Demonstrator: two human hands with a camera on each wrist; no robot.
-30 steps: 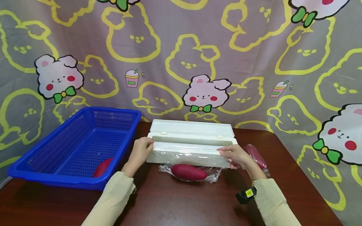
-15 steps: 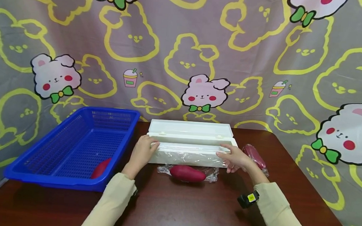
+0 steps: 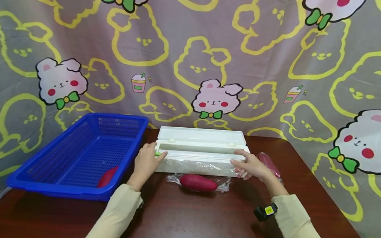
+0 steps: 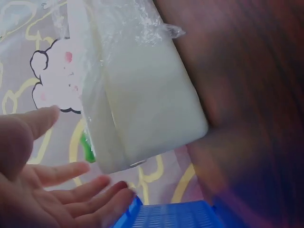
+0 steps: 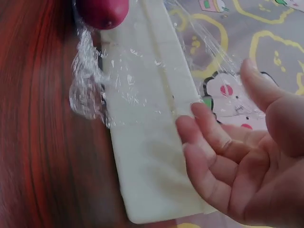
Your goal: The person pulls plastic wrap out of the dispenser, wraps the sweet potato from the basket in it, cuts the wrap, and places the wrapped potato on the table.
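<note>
A white cling film dispenser (image 3: 201, 148) stands on the table with its lid tipped back. Clear film (image 5: 137, 85) drapes down its front. Just before it, a purple-red sweet potato (image 3: 198, 183) lies on crumpled film. My left hand (image 3: 146, 165) is at the dispenser's left end, its fingers spread, close to a small green slider (image 4: 87, 148). At the right end hovers my right hand (image 3: 253, 166), thumb apart from loosely bent fingers, near the film's edge. Nothing shows between the fingers of either hand.
A blue plastic basket (image 3: 62, 190) stands at the left with one red sweet potato (image 3: 108, 177) inside. Right of the dispenser lies a film-wrapped sweet potato (image 3: 269, 165). A patterned curtain (image 3: 181, 59) hangs close behind the table.
Both hands pinched the film's edge at first; their fingers have since parted from it. The green slider has come into sight by the left hand. The sweet potato has stayed put.
</note>
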